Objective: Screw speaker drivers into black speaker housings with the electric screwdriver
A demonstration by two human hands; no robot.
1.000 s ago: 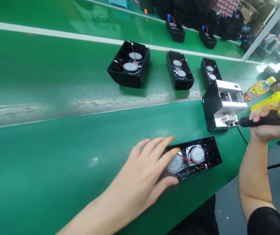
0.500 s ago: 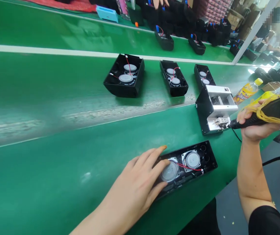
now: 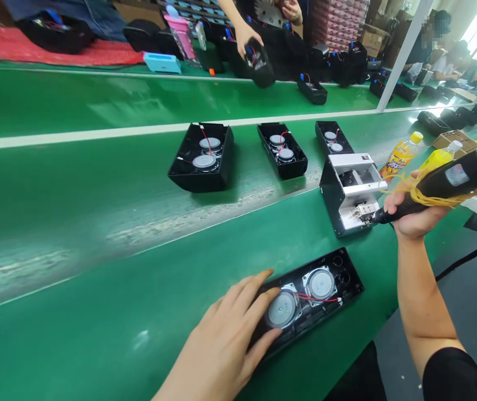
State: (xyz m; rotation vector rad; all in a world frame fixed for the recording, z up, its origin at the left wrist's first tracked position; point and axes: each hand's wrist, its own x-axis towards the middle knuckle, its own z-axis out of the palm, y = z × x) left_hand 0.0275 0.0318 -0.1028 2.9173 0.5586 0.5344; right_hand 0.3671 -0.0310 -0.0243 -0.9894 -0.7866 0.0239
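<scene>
A black speaker housing (image 3: 349, 278) lies open side up on the green bench, with two round speakers and a red wire inside. My left hand (image 3: 230, 328) is laid across its left end, fingers over the far side and thumb near the left speaker (image 3: 282, 309). Part of the housing is hidden under that hand. My right hand (image 3: 417, 217) is wrapped round a black electric screwdriver (image 3: 457, 177) with yellow bands on it. The screwdriver's tip is at the front outlet of a silver and black screw feeder (image 3: 353, 192).
Behind the feeder, several open speaker housings (image 3: 202, 159) stand on the green belt (image 3: 96, 178). Drink bottles (image 3: 401, 156) stand right of the feeder. Across the belt, a co-worker's hand (image 3: 244, 36) holds a black housing (image 3: 260, 65). A white post (image 3: 405, 55) rises at the back right.
The view has tilted up a little. The co-worker's hand has come down and taken hold of a black housing across the belt. My hands keep their places on the housing and the screwdriver.
</scene>
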